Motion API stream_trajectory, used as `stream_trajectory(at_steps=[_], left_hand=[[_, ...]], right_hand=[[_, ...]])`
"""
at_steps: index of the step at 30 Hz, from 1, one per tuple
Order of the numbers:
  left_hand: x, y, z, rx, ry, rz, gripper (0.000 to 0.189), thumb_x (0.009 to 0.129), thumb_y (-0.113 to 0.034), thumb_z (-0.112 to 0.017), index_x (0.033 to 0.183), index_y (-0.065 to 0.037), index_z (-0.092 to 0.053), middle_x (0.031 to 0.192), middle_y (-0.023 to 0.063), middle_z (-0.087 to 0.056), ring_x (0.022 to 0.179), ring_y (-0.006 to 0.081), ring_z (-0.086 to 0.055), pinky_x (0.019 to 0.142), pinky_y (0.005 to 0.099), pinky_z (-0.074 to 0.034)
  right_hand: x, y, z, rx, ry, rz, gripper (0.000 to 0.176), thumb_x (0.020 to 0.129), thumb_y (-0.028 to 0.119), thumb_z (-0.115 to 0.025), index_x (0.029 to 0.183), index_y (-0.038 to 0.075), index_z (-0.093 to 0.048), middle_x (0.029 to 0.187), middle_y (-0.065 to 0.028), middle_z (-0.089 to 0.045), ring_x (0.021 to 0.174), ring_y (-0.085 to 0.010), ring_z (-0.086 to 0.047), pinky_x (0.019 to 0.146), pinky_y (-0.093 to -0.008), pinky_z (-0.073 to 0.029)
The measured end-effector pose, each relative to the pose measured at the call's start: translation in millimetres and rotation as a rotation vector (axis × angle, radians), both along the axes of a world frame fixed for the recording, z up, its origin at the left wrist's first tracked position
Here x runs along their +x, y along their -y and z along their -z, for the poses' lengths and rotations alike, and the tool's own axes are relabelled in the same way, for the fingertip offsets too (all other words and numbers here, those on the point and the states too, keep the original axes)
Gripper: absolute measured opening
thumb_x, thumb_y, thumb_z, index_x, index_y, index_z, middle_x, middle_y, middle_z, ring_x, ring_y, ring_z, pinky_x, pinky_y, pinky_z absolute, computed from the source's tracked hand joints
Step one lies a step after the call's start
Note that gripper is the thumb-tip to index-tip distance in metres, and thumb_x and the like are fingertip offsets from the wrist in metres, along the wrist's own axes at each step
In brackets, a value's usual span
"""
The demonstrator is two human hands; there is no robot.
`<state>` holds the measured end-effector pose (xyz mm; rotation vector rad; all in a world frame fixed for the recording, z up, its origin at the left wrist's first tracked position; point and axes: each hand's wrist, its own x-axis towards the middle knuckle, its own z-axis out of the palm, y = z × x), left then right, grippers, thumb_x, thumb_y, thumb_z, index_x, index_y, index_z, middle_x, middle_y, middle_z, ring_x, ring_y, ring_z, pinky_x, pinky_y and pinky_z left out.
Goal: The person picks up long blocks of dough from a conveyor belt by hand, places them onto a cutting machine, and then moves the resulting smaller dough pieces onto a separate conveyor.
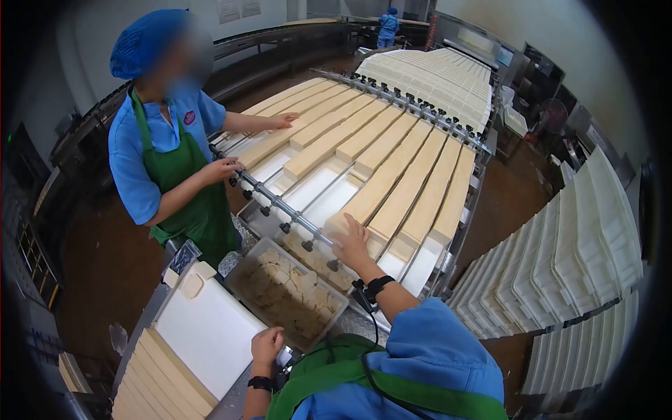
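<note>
My right hand (352, 241), fingers spread, touches the near end of a long cream-coloured row (378, 187) that looks like packed wafer sheets. Similar rows (418, 187) lie side by side in the lanes of a sloping conveyor table (329, 189). My left hand (267, 344) is curled closed beside a grey bin (337, 316) of broken cream-coloured pieces (283, 283); nothing shows in its fingers. A co-worker's hand (280, 120) rests by the far left rows, and their other hand (220, 170) is at the metal bar (274, 199).
Across the lanes runs a rail with black knobs (420, 105). Tall stacks of white trays (553, 252) stand at right. Lower left, a white board (206, 325) adjoins more cream rows (164, 374). A co-worker in a green apron (203, 203) stands left; another person (388, 29) is far back.
</note>
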<state>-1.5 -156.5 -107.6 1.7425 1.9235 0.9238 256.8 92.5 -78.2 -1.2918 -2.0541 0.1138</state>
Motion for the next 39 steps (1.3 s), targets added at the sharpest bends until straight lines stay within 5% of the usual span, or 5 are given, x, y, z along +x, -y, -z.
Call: stream_trajectory(at_steps=[14,19,22,39], left_hand=[[-5,-2,16,-0.033,-0.038,0.053,0.019,0.081,-0.022,-0.054,0.092,-0.014,-0.067,0.087,0.0090,-0.067,0.078,0.0292,-0.064,0.070,0.0397,-0.051],[-5,-2,19,-0.108,-0.050,0.063,0.023,0.083,-0.024,-0.050,0.096,-0.013,-0.066,0.089,0.0103,-0.067,0.080,0.0313,-0.062,0.074,0.0420,-0.050],[-5,-3,25,-0.078,-0.070,0.051,0.021,0.083,-0.024,-0.052,0.093,-0.013,-0.066,0.086,0.0089,-0.067,0.079,0.0293,-0.063,0.071,0.0404,-0.051],[-9,3,14,-0.020,0.023,0.043,0.020,0.082,-0.021,-0.051,0.091,-0.012,-0.067,0.085,0.0091,-0.066,0.077,0.0284,-0.062,0.070,0.0406,-0.050]], right_hand=[[2,-11,16,-0.028,-0.010,0.027,0.035,0.071,0.005,-0.061,0.101,0.022,-0.068,0.143,-0.0235,-0.030,0.132,-0.0404,-0.026,0.101,-0.0608,-0.017],[1,-11,15,0.023,-0.077,0.083,0.032,0.073,0.005,-0.058,0.099,0.021,-0.069,0.144,-0.0204,-0.030,0.132,-0.0382,-0.026,0.104,-0.0578,-0.012],[1,-10,7,-0.134,0.109,0.104,0.028,0.074,0.005,-0.058,0.093,0.020,-0.071,0.145,-0.0165,-0.031,0.131,-0.0362,-0.027,0.105,-0.0566,-0.011],[-2,-3,2,0.083,0.147,0.032,0.015,0.079,0.012,-0.061,0.093,0.016,-0.067,0.126,-0.0116,-0.051,0.119,-0.0307,-0.042,0.098,-0.0481,-0.025]])
